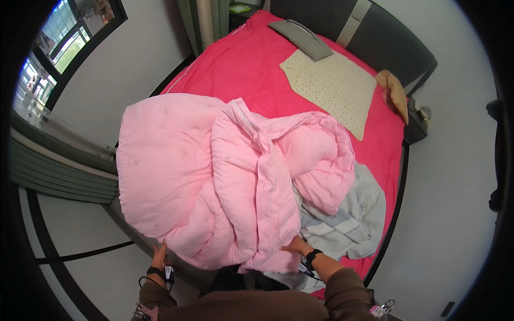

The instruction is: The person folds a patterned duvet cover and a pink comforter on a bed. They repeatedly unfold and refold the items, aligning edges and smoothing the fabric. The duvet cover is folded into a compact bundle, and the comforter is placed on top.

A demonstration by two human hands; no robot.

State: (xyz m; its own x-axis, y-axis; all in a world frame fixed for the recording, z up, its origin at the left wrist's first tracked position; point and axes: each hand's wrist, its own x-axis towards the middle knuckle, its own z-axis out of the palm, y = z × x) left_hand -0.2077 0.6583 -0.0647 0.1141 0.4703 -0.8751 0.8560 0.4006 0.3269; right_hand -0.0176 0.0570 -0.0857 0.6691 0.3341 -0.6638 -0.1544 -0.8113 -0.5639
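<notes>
A thick pink quilt [168,160] with small line motifs lies bunched and partly folded over the near part of the bed. At its lower left edge is my left hand [159,257], fingertips touching the fabric; whether they grip it cannot be made out. My right hand [295,245] grasps the quilt's near right part, close to a long folded hem. From under the quilt's right side spreads a crumpled light grey blanket [361,216]. Both wrists wear dark bands with small tagged devices.
Beneath lies a bright pink-red bed cover [249,68]. Toward the dark headboard [309,16] are a grey-green pillow [301,39], a cream dotted mat [331,86] and a tan pillow [393,94]. Green curtains [64,172] hang left; a nightstand [415,126] stands right.
</notes>
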